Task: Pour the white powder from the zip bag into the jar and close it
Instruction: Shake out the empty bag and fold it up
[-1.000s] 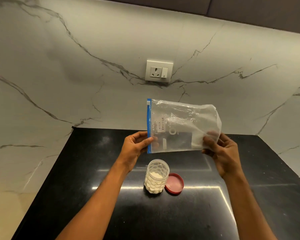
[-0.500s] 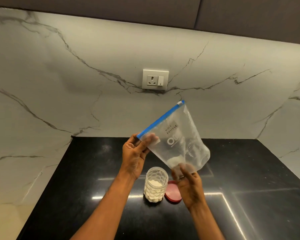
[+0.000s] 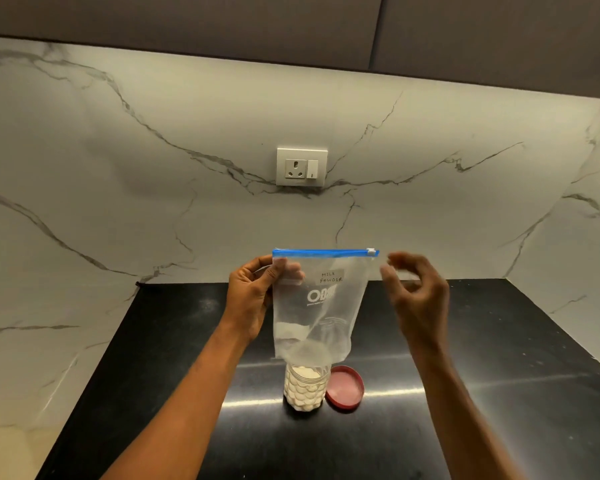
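- The counter (image 3: 465,393) is black and glossy; the jar stands near its middle, and everything below is placed from that jar.
- Behind the jar rises a veined marble wall (image 3: 153,168), with dark cabinets (image 3: 291,26) above it.
- The bag (image 3: 317,306) now hangs upright straight above the jar, its blue zip strip (image 3: 323,252) level on top; half a second ago the strip slanted and the bag's bottom was gripped from below.
- A little white powder (image 3: 291,330) has gathered in the bag's lower left corner, and a label reads "MILK POWDER".
- The left hand (image 3: 253,299), up and left of the jar, pinches the bag's top left corner between thumb and fingers, as it did before.
- The right hand (image 3: 416,296) has let go of the bag's bottom and risen up and right of the jar; its fingers are loosely curled near the white slider (image 3: 371,251). It looks apart from the bag and empty, though motion blur leaves this unsure.
- The jar (image 3: 305,388) is clear, dimpled, lidless and partly filled with powder; the bag's bottom edge covers its mouth from this view.
- The red lid (image 3: 345,388) lies flat just right of the jar, unmoved.
- A socket (image 3: 301,167) sits on the wall, high behind the jar.
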{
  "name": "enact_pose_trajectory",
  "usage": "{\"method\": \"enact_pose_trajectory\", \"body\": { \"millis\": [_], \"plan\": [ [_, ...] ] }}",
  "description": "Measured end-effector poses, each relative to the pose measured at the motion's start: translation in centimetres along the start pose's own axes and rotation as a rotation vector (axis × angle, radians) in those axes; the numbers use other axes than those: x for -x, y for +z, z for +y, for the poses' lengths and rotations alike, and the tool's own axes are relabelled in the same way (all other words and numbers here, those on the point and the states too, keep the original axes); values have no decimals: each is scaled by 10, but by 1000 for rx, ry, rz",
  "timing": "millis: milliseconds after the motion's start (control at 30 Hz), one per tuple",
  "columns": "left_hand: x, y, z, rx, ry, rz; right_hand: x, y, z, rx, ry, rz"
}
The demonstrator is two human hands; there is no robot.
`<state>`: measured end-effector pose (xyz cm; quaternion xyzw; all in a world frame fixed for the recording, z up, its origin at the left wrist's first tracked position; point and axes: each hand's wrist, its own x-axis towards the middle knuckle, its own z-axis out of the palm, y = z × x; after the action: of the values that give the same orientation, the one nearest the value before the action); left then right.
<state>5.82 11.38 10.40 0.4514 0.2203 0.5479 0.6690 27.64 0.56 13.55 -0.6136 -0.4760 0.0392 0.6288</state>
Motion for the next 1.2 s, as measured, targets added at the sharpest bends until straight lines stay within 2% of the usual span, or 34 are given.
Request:
{"method": "enact_pose_trajectory", "body": {
  "millis": [100, 167, 367, 467, 667, 800, 900, 967, 1033, 1067, 1133, 1200],
  "plan": [
    [-1, 6, 8, -5, 20, -42, -35, 15, -52, 149, -277, -181],
    [-1, 6, 15, -11, 40, -61, -53, 23, -72, 246, -334, -300],
    [5, 4, 26, -21, 64, -63, -75, 42, -92, 361, -361, -683],
    [7, 1, 30, -21, 80, -55, -78, 40, -83, 313, -214, -839],
    [7, -12, 38, 47, 108, 6, -70, 12, -38, 1, 96, -792],
    [5, -17, 38, 50, 103, 22, -48, 16, -21, -297, 282, -612],
    [2, -20, 40, -6, 113, 48, -36, 21, -18, -425, 297, -522],
    [-3, -21, 49, -187, 209, 151, -32, 25, -16, -449, 261, -489],
    [-13, -15, 63, -555, 409, 284, -30, 26, -14, -445, 217, -463],
    [-17, -8, 71, -748, 520, 296, -30, 27, -13, -444, 198, -455],
    [-22, 16, 87, -1017, 672, 163, -29, 29, -13, -445, 167, -451],
    [-26, 45, 98, -1165, 678, -93, -29, 31, -15, -444, 139, -467]
  ]
}}
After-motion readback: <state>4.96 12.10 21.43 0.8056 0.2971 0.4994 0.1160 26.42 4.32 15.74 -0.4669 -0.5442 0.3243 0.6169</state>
